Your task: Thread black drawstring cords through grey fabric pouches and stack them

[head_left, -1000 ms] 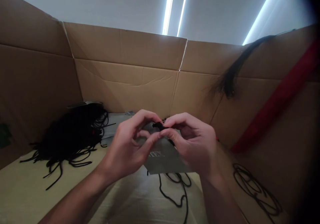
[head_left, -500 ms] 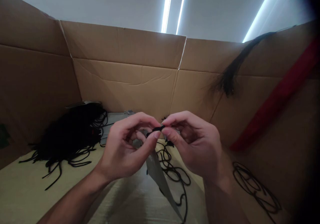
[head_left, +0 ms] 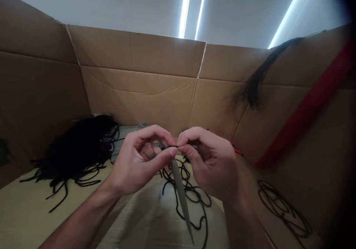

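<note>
My left hand (head_left: 136,162) and my right hand (head_left: 213,160) meet at the centre, each closed in a pinch. Between the fingertips is a short stretch of black cord (head_left: 172,146), mostly covered by the fingers. A thin grey flat piece (head_left: 181,191) hangs below my left hand, seen nearly edge-on. Whether it is joined to the cord is hidden. Loose loops of black cord (head_left: 204,219) lie on the table beneath and behind the hands.
A big heap of black cords (head_left: 80,149) lies at left, beside grey flat pieces (head_left: 118,142). Cardboard walls (head_left: 139,52) enclose the table (head_left: 128,223). At right are a cord coil (head_left: 283,208), hanging black strands (head_left: 256,82), a red strip (head_left: 306,112) and a small red object (head_left: 237,149).
My right hand has shifted slightly left, and less cord shows between the fingertips. The grey piece has turned from showing its face to nearly edge-on. The red object beside my right hand is now visible.
</note>
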Tool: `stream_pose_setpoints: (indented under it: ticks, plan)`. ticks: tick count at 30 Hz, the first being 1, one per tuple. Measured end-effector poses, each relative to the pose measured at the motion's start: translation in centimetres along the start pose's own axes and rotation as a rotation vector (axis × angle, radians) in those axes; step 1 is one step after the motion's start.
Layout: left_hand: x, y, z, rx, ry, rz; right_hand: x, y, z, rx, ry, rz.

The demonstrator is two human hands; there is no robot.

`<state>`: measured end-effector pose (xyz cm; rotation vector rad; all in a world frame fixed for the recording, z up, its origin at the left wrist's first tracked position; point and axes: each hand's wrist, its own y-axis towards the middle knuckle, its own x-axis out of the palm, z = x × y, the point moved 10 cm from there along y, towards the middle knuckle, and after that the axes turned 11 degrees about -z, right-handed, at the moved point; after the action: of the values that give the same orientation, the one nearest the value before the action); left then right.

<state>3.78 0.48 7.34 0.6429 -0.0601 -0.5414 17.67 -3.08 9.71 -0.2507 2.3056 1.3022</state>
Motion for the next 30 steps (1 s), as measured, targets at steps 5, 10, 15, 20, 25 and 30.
stream_pose_setpoints:
  ticks: [5, 10, 15, 20, 25, 30]
  plan:
    - [0.0, 0.1, -0.4, -0.031, 0.019, -0.006, 0.2, -0.1, 0.0, -0.017, 0.019, 0.008]
    - [0.3, 0.3, -1.0, -0.108, 0.004, -0.069, 0.4, -0.1, 0.4, 0.006, 0.023, 0.021]
    - [-0.1, 0.6, -0.8, -0.092, -0.059, -0.087, -0.4, -0.1, 1.3, 0.089, 0.054, 0.038]
    - [-1.3, 0.3, -0.5, -0.067, 0.01, -0.006, -0.7, 0.2, 1.6, 0.118, 0.094, -0.036]
    - [-0.7, 0.0, -0.2, -0.065, 0.023, -0.031, 0.9, 0.6, 0.5, 0.011, 0.057, -0.183]
    - [-0.2, 0.0, 0.5, -0.025, 0.05, -0.083, 1.2, 0.7, -0.3, -0.084, -0.034, -0.175]
